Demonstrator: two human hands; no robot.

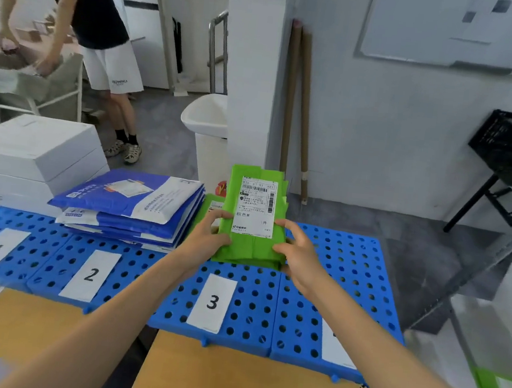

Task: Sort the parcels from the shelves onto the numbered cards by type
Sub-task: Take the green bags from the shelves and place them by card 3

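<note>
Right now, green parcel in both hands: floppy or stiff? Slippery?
Probably floppy: the green parcel is a creased, folded plastic bag. Likely light: left hand and right hand hold it by its side edges alone. Smooth film may slip.

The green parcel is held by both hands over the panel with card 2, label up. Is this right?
Wrong card number. The head view shows the left hand and right hand holding the green parcel, label up, over the panel with card 3.

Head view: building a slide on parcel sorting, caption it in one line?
Left hand and right hand hold a green parcel at the blue panel behind card 3, beside stacked blue mailers.
</note>
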